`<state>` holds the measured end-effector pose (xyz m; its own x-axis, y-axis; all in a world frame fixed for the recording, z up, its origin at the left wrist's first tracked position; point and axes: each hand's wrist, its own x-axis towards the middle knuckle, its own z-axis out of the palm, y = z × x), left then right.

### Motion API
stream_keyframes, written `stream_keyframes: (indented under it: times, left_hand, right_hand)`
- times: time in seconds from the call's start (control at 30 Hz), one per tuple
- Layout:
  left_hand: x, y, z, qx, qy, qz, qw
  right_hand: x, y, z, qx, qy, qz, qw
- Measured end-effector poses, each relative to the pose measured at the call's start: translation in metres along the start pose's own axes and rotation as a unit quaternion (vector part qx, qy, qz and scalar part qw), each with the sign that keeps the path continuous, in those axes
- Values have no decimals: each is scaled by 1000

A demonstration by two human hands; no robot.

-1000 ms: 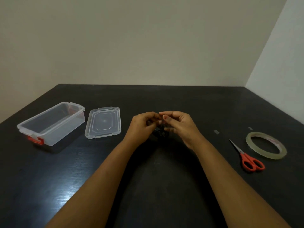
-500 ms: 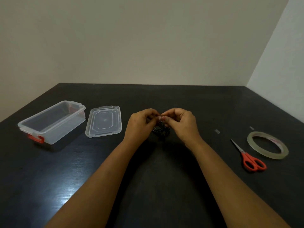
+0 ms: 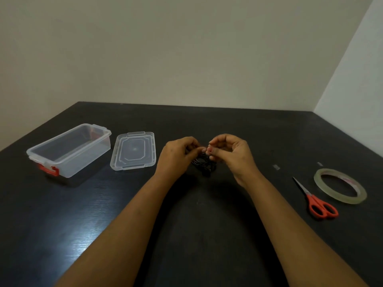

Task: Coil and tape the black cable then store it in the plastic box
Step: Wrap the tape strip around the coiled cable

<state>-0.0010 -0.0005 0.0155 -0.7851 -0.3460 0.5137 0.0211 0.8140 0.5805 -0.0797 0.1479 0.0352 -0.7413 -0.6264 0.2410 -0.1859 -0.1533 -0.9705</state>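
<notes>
I hold the thin black cable (image 3: pixel 204 164), bunched into a small coil, over the middle of the tabletop (image 3: pixel 207 235). My left hand (image 3: pixel 178 156) and right hand (image 3: pixel 232 156) both pinch its top. I cannot tell if tape is on yet. Storing is not yet done: the clear plastic box (image 3: pixel 68 150) sits open and empty at the far left.

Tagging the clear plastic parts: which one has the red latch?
The open plastic box at far left; a red latch sits on its near end. The lid lying flat beside it is all clear.
</notes>
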Motion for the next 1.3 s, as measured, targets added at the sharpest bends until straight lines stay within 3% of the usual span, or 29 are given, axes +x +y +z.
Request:
stream_keyframes:
  times: [0.2,0.4,0.53,0.7,0.97,1.3]
  left_hand:
    - [0,-2,-2,-24,-41,-7,999]
    - [5,-4,-3,36,-47,25,998]
    - [2,-6,-3,69,-109,16,992]
    - [5,-8,-3,125,-202,32,971]
    - [9,-8,-1,169,-263,36,949]
    - [5,1,11,239,-208,57,947]
  right_hand:
    - [1,2,1,40,28,29,998]
    - [4,7,1,23,48,25,998]
    - [8,6,-7,63,124,23,990]
    - [11,10,-14,29,186,35,982]
    - [11,16,-4,-39,146,21,988]
    - [8,13,1,-116,105,-22,987]
